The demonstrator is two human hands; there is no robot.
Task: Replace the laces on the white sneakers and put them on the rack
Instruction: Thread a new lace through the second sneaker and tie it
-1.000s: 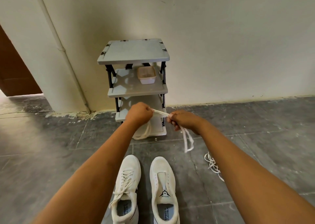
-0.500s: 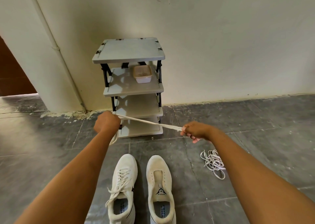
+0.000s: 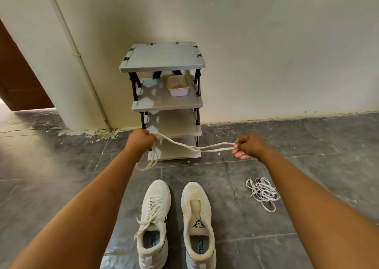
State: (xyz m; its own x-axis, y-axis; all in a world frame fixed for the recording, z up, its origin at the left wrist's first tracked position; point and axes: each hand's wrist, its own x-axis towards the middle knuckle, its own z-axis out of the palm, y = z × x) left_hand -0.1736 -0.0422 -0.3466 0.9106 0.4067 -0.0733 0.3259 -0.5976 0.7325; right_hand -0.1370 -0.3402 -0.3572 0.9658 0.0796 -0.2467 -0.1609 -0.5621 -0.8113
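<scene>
Two white sneakers stand side by side on the grey floor below my arms. The left sneaker (image 3: 153, 223) is laced; the right sneaker (image 3: 198, 221) has bare eyelets. A white lace (image 3: 194, 147) stretches doubled between my hands above the floor. My left hand (image 3: 140, 140) grips one end in a fist, with a loop hanging beneath it. My right hand (image 3: 249, 145) pinches the other end. A grey shoe rack (image 3: 164, 58) with several shelves stands against the wall beyond my hands.
A loose bundle of white laces (image 3: 263, 193) lies on the floor to the right of the sneakers. A small plastic container (image 3: 177, 85) sits on the rack's second shelf. A pipe (image 3: 82, 63) runs down the wall at left, beside a brown doorway (image 3: 16, 80).
My hands have moved apart, from nearly touching to wide, drawing the lace out between them. It now runs as two strands. The view has shifted slightly.
</scene>
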